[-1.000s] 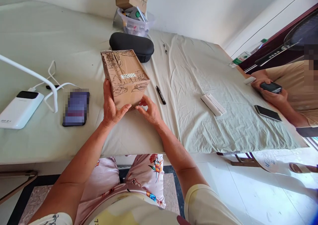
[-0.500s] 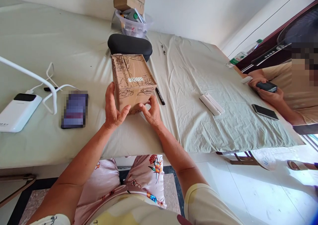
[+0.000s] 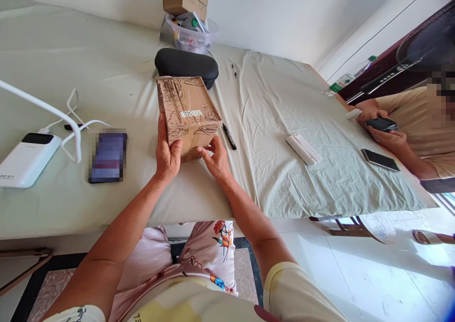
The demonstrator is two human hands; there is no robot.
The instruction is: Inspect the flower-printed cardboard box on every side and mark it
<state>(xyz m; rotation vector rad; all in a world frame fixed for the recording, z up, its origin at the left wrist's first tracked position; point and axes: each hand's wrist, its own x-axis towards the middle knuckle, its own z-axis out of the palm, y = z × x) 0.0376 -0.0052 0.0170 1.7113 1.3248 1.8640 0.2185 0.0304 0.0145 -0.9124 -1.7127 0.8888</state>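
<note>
Between my two hands is a brown cardboard box (image 3: pixel 190 102), its faces covered in black scribbles, with a small dotted white label on top. My left hand (image 3: pixel 168 154) grips its left side, thumb across the front face. My right hand (image 3: pixel 213 158) holds the lower right corner, thumb on the front and fingers around the right side. The box is slightly tilted; its underside is hidden. Just right of it lies a black marker (image 3: pixel 229 137). Behind it rests a black hard case (image 3: pixel 186 65).
Left are a phone (image 3: pixel 107 156), a white power bank (image 3: pixel 30 158) and a white curved stand (image 3: pixel 46 109). A plastic basket (image 3: pixel 194 40) stands by the wall. Rightward lie a pen (image 3: pixel 234 71), a white device (image 3: pixel 303 148) and a dark phone (image 3: pixel 380 160). Another person's hands (image 3: pixel 386 135) hold a dark object.
My left hand has closed in against the box's left side, its thumb now pressed to the front. The box has shifted and turned slightly left.
</note>
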